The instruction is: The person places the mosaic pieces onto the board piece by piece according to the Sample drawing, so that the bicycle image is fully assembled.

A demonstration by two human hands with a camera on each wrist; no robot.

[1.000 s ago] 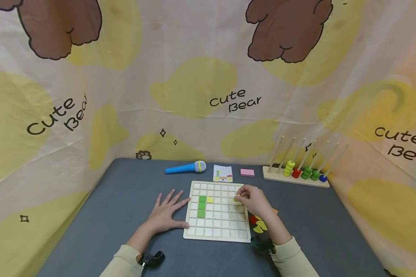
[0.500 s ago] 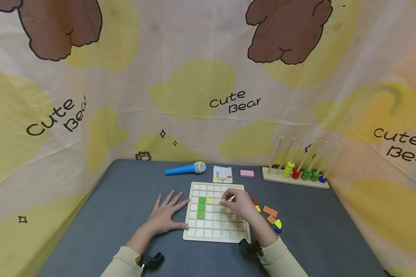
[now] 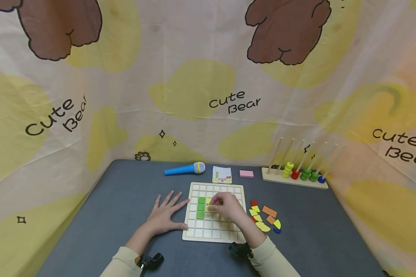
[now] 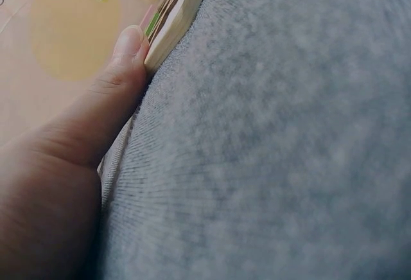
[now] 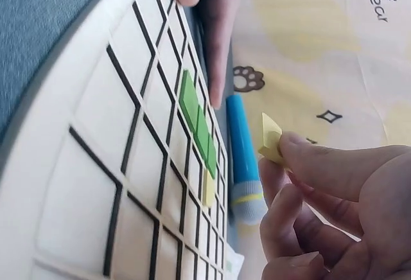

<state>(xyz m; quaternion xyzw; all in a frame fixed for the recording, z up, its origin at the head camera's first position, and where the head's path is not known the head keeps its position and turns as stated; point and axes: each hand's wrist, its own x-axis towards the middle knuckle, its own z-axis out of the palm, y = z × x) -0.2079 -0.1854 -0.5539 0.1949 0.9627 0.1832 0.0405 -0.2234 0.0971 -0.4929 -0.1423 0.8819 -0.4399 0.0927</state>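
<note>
A white wooden grid board [image 3: 213, 233] lies on the dark table. Three green tiles [image 3: 200, 207] form a column in its left part, and a yellow tile [image 5: 209, 188] sits beside the top one. My right hand [image 3: 227, 207] pinches a small yellow piece [image 5: 270, 140] between thumb and fingers, just above the board by the green column. Its full outline is partly hidden by the fingertips. My left hand [image 3: 166, 214] lies on the table with fingers spread; its thumb touches the board's left edge, as the left wrist view also shows.
Loose red, yellow, orange and blue pieces [image 3: 269, 211] lie right of the board. Behind it are a blue toy microphone [image 3: 184, 169], a pattern card [image 3: 222, 174] and a pink block [image 3: 246, 174]. A bead rack [image 3: 294, 177] stands at the back right.
My right hand has moved left across the board with the yellow piece, from its right edge to near the green tiles. The loose pieces are uncovered. My left hand stays in place.
</note>
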